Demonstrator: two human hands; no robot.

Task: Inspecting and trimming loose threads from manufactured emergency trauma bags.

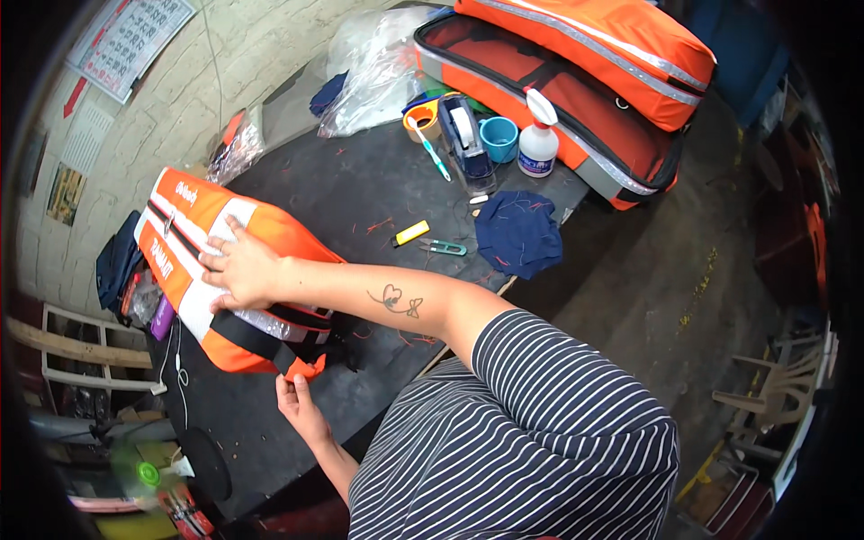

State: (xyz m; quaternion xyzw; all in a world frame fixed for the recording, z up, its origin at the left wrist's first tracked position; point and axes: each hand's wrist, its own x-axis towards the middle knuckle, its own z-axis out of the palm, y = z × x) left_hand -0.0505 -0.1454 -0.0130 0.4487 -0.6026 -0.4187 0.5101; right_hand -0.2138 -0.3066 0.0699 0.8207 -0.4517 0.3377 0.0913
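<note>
An orange bag (pixel 286 228) with white bands, a zipper and black straps lies on the dark table at the left. My right hand (pixel 241 270) rests spread on its upper face, the forearm reaching across from the right. At the bag's near end, my left hand (pixel 301 409) pinches an orange strap tab (pixel 306 367) between thumb and fingers. Beyond my right forearm are green-handled thread snips (pixel 443 247) and a small yellow stick-shaped item (pixel 411 233), perhaps a lighter. A crumpled navy cloth (pixel 519 232) sits to their right.
At the back stand a tape dispenser (pixel 463 139), an orange tape roll (pixel 421 121) with a toothbrush (pixel 428 148), a blue mug (pixel 499 138) and a spray bottle (pixel 538 151). Large orange bags (pixel 585 67) fill the far right corner. Loose threads dot the table (pixel 355 193). Plastic chairs (pixel 778 387) stand right.
</note>
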